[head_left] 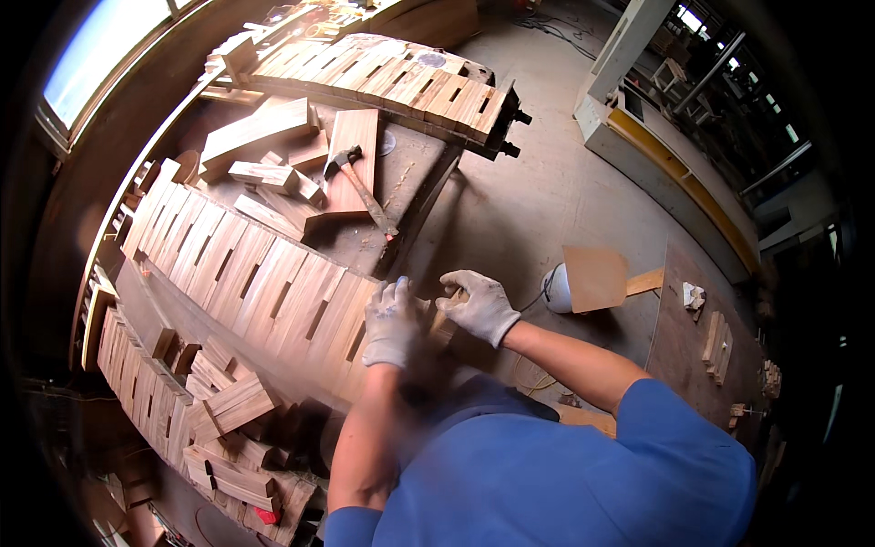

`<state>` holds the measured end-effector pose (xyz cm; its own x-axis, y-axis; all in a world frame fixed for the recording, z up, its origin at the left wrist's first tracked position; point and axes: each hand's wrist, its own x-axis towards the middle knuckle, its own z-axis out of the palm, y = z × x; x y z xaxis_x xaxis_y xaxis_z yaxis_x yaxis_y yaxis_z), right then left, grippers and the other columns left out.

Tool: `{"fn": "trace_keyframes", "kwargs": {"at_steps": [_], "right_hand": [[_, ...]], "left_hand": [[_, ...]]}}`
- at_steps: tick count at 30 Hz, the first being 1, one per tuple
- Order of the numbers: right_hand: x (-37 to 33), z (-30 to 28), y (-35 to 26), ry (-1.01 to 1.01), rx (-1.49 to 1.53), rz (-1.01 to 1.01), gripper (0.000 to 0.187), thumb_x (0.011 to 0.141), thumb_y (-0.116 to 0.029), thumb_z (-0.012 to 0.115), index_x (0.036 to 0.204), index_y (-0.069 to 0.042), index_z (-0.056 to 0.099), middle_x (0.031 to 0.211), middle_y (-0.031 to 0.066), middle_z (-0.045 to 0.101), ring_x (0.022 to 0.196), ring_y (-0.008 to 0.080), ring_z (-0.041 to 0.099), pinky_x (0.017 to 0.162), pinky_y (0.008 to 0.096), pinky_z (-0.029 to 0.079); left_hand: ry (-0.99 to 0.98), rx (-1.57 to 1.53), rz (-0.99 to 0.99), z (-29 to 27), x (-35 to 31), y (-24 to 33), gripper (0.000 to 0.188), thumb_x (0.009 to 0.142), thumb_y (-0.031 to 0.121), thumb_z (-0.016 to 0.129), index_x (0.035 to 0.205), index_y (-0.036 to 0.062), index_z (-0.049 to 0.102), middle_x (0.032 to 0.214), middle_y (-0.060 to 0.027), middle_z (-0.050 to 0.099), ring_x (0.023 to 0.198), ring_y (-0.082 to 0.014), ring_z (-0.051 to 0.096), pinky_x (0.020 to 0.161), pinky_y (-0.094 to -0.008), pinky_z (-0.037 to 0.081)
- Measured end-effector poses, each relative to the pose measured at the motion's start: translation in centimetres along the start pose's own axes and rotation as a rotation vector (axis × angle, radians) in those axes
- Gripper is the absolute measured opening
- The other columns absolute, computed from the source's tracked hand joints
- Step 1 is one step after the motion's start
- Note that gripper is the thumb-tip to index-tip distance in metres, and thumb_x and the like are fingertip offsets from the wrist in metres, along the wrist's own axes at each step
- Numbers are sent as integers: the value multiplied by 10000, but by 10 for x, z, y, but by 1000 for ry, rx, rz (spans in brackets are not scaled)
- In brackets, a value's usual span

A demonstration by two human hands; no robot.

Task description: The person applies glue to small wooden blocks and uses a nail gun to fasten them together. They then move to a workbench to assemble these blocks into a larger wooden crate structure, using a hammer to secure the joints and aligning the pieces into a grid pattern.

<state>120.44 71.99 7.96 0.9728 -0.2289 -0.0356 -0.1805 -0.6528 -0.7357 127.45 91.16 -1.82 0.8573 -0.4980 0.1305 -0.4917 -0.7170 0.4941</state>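
My left hand (390,321), in a pale work glove, lies with fingers stretched out on the near end of a long row of slotted wooden blocks (264,283). To its right, my right hand (483,308), gloved too, curls its fingers round a small wooden piece (445,325) just off the row's end. Most of that piece is hidden by the glove and by a dark blur between the hands. Beyond the row, a claw hammer (366,191) rests across a wide board (351,164), its handle end pointing toward me.
Loose wooden blocks (260,132) lie beside the hammer on the bench. A second slotted row (383,77) runs behind. At the left stand another row (137,383) and piled offcuts (232,406). A white bucket (558,287) with a brown board (594,278) is to the right.
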Motion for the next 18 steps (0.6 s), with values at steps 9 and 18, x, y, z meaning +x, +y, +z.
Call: {"fn": "trace_keyframes", "kwargs": {"at_steps": [9, 18], "right_hand": [[-11, 8, 6, 76, -240, -101, 613, 922, -447, 788, 1386, -71, 648, 1135, 180, 712, 1056, 389, 710, 933, 496, 564], [-2, -11, 38, -35, -307, -169, 346, 926, -419, 711, 979, -77, 715, 967, 186, 732, 870, 398, 749, 775, 516, 596]], "left_hand": [[-55, -20, 100, 1, 6, -12, 511, 968, 115, 700, 1455, 48, 563, 1325, -191, 668, 1269, -443, 583, 1105, -543, 479], [10, -42, 48, 6, 1, -12, 548, 954, 81, 669, 1490, 42, 559, 1378, -223, 644, 1326, -450, 544, 1164, -557, 439]]}}
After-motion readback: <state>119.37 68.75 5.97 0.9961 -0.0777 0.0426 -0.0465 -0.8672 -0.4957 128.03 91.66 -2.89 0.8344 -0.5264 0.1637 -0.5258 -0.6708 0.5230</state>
